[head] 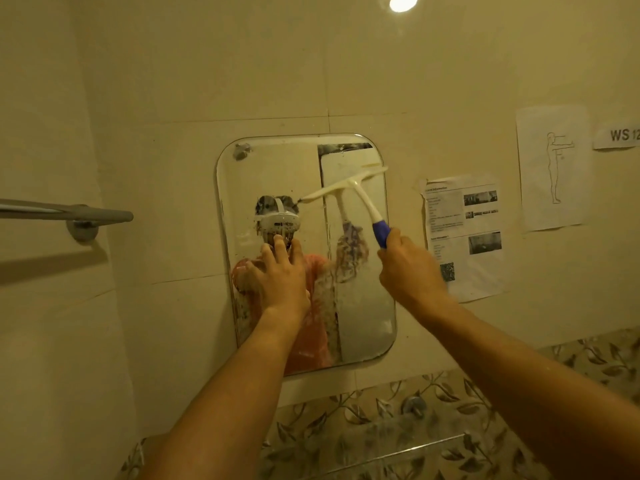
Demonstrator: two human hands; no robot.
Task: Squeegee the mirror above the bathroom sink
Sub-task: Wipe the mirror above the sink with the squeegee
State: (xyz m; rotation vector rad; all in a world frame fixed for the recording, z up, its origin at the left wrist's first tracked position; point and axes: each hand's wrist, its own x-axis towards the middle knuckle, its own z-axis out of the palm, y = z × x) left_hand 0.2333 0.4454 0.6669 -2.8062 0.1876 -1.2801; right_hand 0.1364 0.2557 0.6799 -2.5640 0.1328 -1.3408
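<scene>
A rounded rectangular mirror [363, 306] hangs on the beige tiled wall, wet and streaked, mostly in its lower half. My right hand [408, 268] grips the blue end of a white squeegee [349, 187]. Its blade lies tilted across the mirror's upper right part, touching the glass. My left hand [280, 271] presses flat against the middle left of the mirror with its fingers straight. Both forearms reach up from the bottom of the view.
A grey towel bar [69, 213] juts out from the left wall. Printed sheets [464, 233] and a figure drawing [554, 168] are taped to the right of the mirror. A glass shelf [398, 452] sits below, against leaf-patterned tiles. A ceiling light [403, 1] glows above.
</scene>
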